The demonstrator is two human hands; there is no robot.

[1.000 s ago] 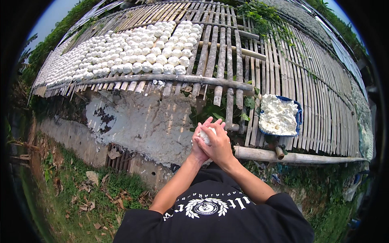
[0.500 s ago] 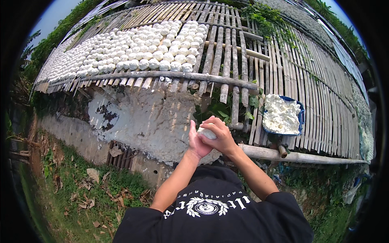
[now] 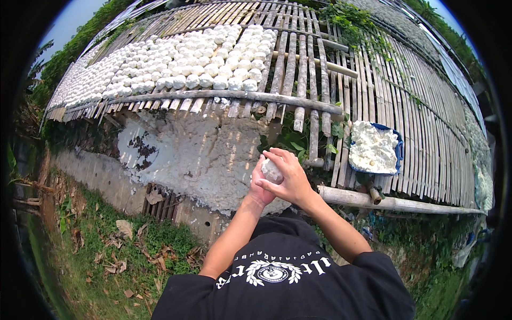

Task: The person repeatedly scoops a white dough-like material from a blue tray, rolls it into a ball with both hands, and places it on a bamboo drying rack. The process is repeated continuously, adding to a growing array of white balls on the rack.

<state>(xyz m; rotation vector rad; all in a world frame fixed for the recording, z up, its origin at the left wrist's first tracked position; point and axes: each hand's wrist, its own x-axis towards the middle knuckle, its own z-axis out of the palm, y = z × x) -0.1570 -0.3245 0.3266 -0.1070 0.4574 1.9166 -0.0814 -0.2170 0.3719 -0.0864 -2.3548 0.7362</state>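
A white, doughy ball (image 3: 272,171) is cupped between my two palms in front of my chest. My left hand (image 3: 258,184) wraps it from the left and below. Curved over its right side and top is my right hand (image 3: 290,178), thumb laid across the front. At the right, a blue basin (image 3: 399,152) holds a heap of wet white paste (image 3: 373,148). Rows of similar white balls (image 3: 205,80) cover the slatted bamboo rack (image 3: 290,69) ahead and to the left.
A thick bamboo pole (image 3: 405,204) runs along the rack's near right edge. Below the rack lies a concrete ledge (image 3: 213,144) caked with white residue. Gaps show between the middle slats, with leaves under them. Grass and dry leaves (image 3: 125,229) are at lower left.
My hands have turned around the ball, so more of its surface shows between them. The right fingers sit a little higher and my left fingers are more curled. The view has shifted slightly.
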